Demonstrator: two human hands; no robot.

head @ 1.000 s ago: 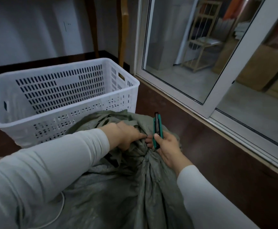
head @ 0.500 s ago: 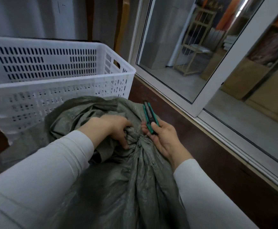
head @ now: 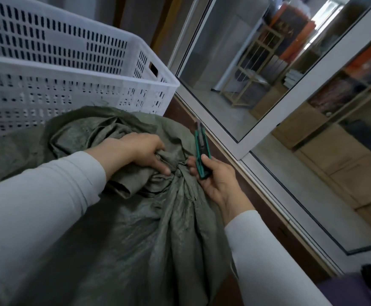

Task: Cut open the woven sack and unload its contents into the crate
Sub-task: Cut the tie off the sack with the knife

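**Sack still tied, knife ready at the neck**

A dark brown floor (head: 257, 206) runs beside a sliding glass door (head: 235, 69), and on this floor the work takes place. The woven sack (head: 136, 239), grey-green and full, lies in the middle of the floor with its bunched neck pointing toward the door. The left hand (head: 140, 151) is closed on a fold of cloth just beside the neck. The right hand (head: 215, 182) is wrapped around a green utility knife (head: 202, 155), tip up and away from the cloth; whether the blade is out I cannot tell. Behind the sack, touching its far side, stands the white crate (head: 91, 69), and nothing is visible inside it. I judge the task is at its beginning: no cut is visible, and the unloading is all left to do.
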